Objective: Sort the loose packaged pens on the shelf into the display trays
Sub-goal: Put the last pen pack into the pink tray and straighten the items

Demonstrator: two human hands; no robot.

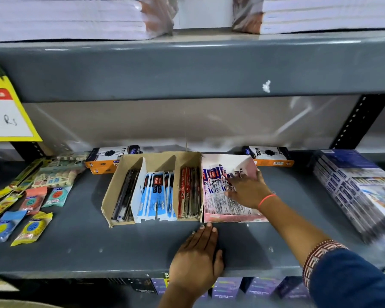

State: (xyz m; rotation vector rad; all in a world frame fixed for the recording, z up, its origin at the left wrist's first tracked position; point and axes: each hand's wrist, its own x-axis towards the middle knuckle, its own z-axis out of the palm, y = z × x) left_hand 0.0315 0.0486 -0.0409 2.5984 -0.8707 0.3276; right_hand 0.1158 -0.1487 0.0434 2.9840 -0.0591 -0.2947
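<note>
A brown cardboard tray point(111, 192) on the grey shelf holds three rows of packaged pens: dark ones point(126, 196) at left, blue-and-white ones point(157, 194) in the middle, red ones point(188, 192) at right. Beside it stands a pink tray point(231, 218) filled with white-and-purple pen packets point(213, 190). My right hand point(246, 191) lies flat on those packets inside the pink tray, fingers spread. My left hand point(198, 256) rests palm down on the shelf, its fingertips touching the pink tray's front left corner. Neither hand grips anything.
Loose packets of erasers and sharpeners point(31, 210) lie on the shelf's left side. Two orange-and-black boxes point(107, 158), point(271, 156) stand at the back. A stack of shrink-wrapped packs point(356, 192) fills the right. A yellow price sign point(7, 112) hangs at upper left.
</note>
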